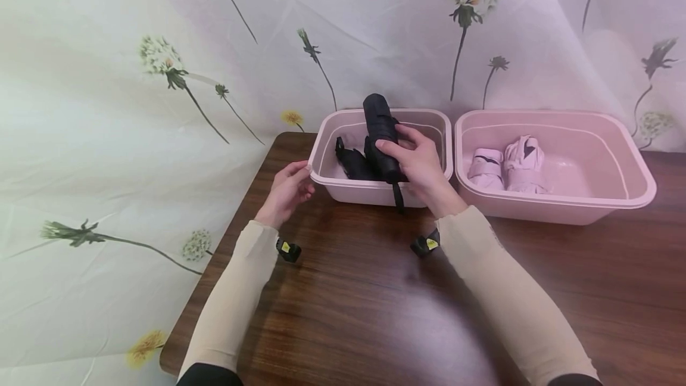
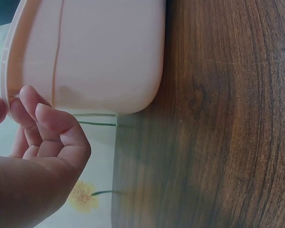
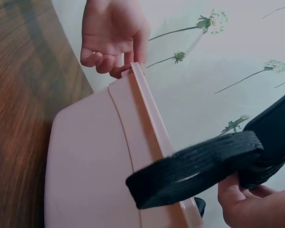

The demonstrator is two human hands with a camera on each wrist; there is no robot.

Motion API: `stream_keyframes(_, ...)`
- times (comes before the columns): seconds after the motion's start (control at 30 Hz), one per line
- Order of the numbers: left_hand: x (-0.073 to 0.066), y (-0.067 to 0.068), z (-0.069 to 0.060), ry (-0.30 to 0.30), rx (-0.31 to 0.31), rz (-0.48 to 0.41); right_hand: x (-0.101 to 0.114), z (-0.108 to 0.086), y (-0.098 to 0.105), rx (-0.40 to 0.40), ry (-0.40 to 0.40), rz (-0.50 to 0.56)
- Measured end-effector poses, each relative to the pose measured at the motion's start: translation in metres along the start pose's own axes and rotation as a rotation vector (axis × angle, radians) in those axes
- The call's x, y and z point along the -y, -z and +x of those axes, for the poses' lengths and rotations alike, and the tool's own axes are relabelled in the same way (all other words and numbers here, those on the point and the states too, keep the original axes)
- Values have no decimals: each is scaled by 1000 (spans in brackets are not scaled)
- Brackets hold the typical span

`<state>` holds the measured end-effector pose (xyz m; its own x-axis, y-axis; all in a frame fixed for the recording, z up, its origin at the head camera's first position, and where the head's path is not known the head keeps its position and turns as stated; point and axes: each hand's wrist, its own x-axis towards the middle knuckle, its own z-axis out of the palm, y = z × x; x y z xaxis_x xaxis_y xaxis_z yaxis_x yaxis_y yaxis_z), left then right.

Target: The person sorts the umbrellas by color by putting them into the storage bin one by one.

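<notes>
My right hand (image 1: 423, 162) grips a folded black umbrella (image 1: 379, 124) over the smaller pink bin (image 1: 354, 194). The umbrella is tilted, its far end above the bin's back rim. From its near end a black wrist strap (image 3: 194, 171) hangs over the front rim. Inside this bin lies another black folded umbrella (image 1: 354, 164), partly hidden by the held one. At the bin's left corner my left hand (image 1: 286, 192) pinches the rim between thumb and fingers, as the left wrist view also shows (image 2: 52, 137).
A larger pink bin (image 1: 557, 210) stands close on the right, with two pink folded umbrellas (image 1: 525, 162) lying in its left part. Both bins are on a brown wooden table (image 1: 364, 290). Behind and to the left hangs a pale dandelion-print cloth (image 1: 214, 16).
</notes>
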<state>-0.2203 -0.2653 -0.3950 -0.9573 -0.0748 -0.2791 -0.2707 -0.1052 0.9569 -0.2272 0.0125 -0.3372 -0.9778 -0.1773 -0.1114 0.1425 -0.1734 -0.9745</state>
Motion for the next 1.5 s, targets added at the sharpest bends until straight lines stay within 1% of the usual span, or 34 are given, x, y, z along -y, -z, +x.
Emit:
stream_keyframes(0.1,0,-1,0,2,0,-4,1,2,-2,-10,7,-13)
stream_keyframes(0.23,1,-1,1,0,2,-6,1,5,-4,-20,62,-92)
stream_keyframes(0.33,1,-1,2,-5,4,-5,-1,6,-1,-14,125,-163)
stream_keyframes(0.47,1,-2,3,-9,7,-6,-2,7,4,-5,214,-201)
stream_keyframes(0.6,2,-2,4,-9,0,-13,-3,4,7,-12,279,-257)
stream_keyframes(0.7,1,-2,5,-13,-3,-12,-4,1,9,-21,292,-265)
stream_keyframes(0.83,1,0,5,-16,0,-4,-4,-3,11,-37,294,-240)
stream_keyframes(1.0,2,6,6,-8,-21,15,-3,-9,17,-48,303,-263)
stream_keyframes(1.1,3,8,6,-11,-18,41,1,-17,25,-46,311,-325)
stream_keyframes(1.2,2,9,5,-20,-5,63,9,-30,37,-36,345,-437)
stream_keyframes(1.27,0,10,5,-23,-6,82,17,-42,46,-34,386,-523)
stream_keyframes(1.37,-3,11,3,-33,-40,140,31,-64,58,-38,507,-657)
stream_keyframes(1.43,-6,10,1,-60,-73,221,40,-81,66,-53,614,-754)
stream_keyframes(1.5,-10,8,-3,-125,-110,349,49,-96,76,-70,726,-845)
